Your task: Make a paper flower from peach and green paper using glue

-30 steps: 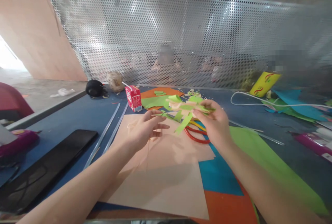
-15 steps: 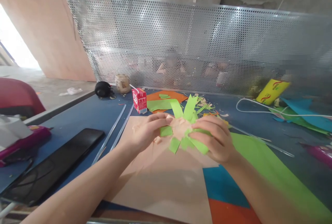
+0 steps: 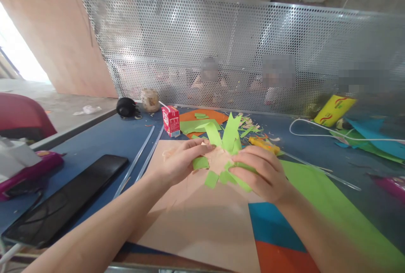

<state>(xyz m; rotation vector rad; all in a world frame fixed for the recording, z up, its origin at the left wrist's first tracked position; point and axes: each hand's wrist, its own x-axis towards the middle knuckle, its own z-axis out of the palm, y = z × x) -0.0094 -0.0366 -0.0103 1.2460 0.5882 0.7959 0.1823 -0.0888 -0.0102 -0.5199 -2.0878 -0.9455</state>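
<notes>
A paper flower (image 3: 219, 160) with a pale peach centre and several bright green strips standing out around it is held just above a peach sheet (image 3: 202, 226). My left hand (image 3: 183, 159) pinches its left edge, thumb and fingers closed near a short green strip. On the opposite side, my right hand (image 3: 262, 169) has its fingers closed on the green strips there. Two longer strips point up and away from me at the back. The fingertips of both hands are partly hidden by the paper.
Behind the flower lie an orange sheet (image 3: 207, 115), paper scraps (image 3: 249, 126) and a yellow-orange tool (image 3: 265, 144). A red drink carton (image 3: 171, 122) stands left of these. A black phone (image 3: 68, 197) and clear glue sticks (image 3: 134, 161) lie left; a green sheet (image 3: 329, 197) lies right.
Both hands keep their hold on the paper flower. The upper left green strip now bends over at its tip, and the yellow-orange tool shows more fully behind my right hand.
</notes>
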